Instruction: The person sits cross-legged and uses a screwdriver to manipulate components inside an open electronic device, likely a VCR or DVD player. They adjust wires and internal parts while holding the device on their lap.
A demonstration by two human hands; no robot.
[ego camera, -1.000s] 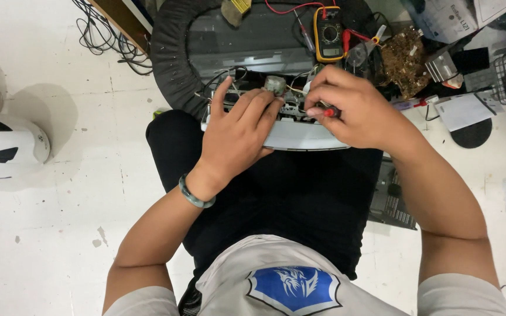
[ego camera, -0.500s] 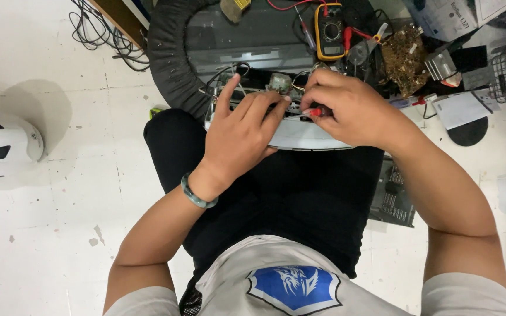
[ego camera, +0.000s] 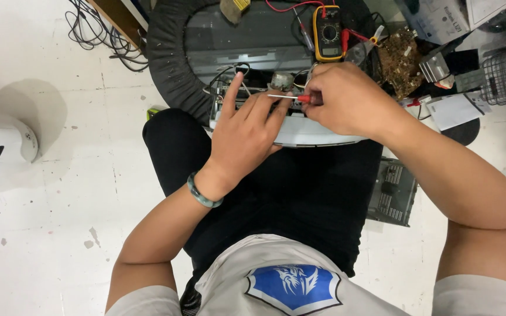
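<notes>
On the lap, opened white-cased device [ego camera: 300,131] — left hand [ego camera: 247,131] now spread flat on it, forefinger raised; right hand [ego camera: 346,99] pinching red-handled screwdriver [ego camera: 291,97], its shaft newly bared, pointing left beside the small motor [ego camera: 281,81] — work ongoing.

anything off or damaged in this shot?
Nothing looks broken. The white device on the lap is open, wires exposed. Right hand holds a red-handled screwdriver to it; left hand steadies it.

white printed box [ego camera: 440,20] top right, yellow multimeter's grey screen [ego camera: 328,13]
</notes>
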